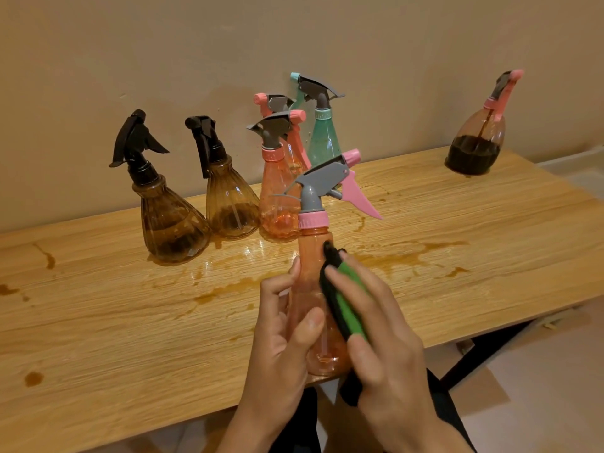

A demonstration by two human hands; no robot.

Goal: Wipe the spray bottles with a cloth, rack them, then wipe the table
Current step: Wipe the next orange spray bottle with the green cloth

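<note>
Orange bottle (pixel 310 273) stands upright between my hands at the near edge of the surface (pixel 98 322), left hand (pixel 281 338) gripping its left side, right hand (pixel 382 328) holding the green cloth (pixel 346 308) lengthwise against its right side.

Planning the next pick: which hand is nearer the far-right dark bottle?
Right. The right hand, holding the cloth, is in front and left of the dark bottle; the left hand, gripping the orange bottle, is farther left.
</note>
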